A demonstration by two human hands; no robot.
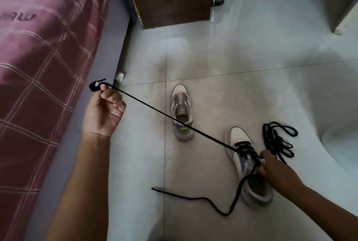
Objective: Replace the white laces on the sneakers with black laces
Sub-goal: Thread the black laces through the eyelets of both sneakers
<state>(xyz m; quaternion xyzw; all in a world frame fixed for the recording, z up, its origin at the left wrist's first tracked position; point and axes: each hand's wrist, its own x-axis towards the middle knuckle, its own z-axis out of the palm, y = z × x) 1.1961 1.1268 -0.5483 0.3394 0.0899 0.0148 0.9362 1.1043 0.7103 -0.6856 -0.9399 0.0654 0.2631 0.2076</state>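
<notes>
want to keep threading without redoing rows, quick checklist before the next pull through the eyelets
1. Left hand has a grip on the black lace: ok, end looped round a fingertip, strand drawn taut.
2. Right hand steadies the near sneaker: ok, it holds the upper by the eyelets.
3. Lower rows laced in black: ok, several crossings show near the toe.
4. Other lace end free: ok, it trails loose on the floor in front of the shoe.
5. Both ends equal in length: cannot tell.
6. Far sneaker ready: not ok, no lace in it; spare black lace bundle lies beside the near shoe.
</notes>
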